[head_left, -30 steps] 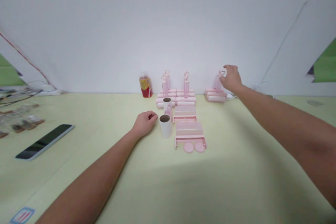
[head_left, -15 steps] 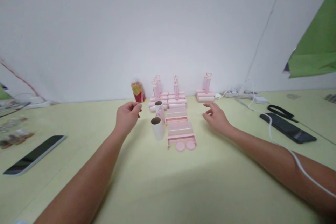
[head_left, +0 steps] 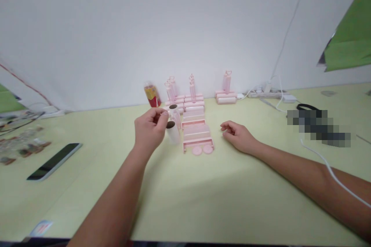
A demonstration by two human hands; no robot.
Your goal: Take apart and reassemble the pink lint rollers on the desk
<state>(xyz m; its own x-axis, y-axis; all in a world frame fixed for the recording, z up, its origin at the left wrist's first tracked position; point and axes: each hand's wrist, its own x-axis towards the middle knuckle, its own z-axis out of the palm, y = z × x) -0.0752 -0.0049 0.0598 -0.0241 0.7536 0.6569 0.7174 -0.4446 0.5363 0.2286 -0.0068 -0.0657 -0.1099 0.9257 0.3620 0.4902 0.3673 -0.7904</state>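
My left hand [head_left: 149,129] is closed above the table, fingertips and thumb together, just left of two upright white rolls with hollow cores; the nearer white roll [head_left: 174,137] is partly behind it. Whatever its fingers hold, if anything, is hidden. My right hand [head_left: 237,137] hovers low with loosely bent fingers apart from the thumb, holding nothing. Between the hands lie opened pink cases; the nearest pink case [head_left: 198,143] has two pink discs [head_left: 208,149] in front. A small clear pink cylinder [head_left: 177,117] stands beside the rolls.
Closed pink cases [head_left: 226,100] with small loop-topped cylinders [head_left: 227,84] stand along the wall. A red-and-yellow container [head_left: 152,95] is at back left. A phone [head_left: 55,162] lies left. A power strip [head_left: 261,94] sits at right; a white cable [head_left: 321,157] crosses my right forearm.
My left hand has moved right, towards the white rolls, its fingers still closed. My right hand has come slightly nearer, its fingers more curled. The view has shifted a little.
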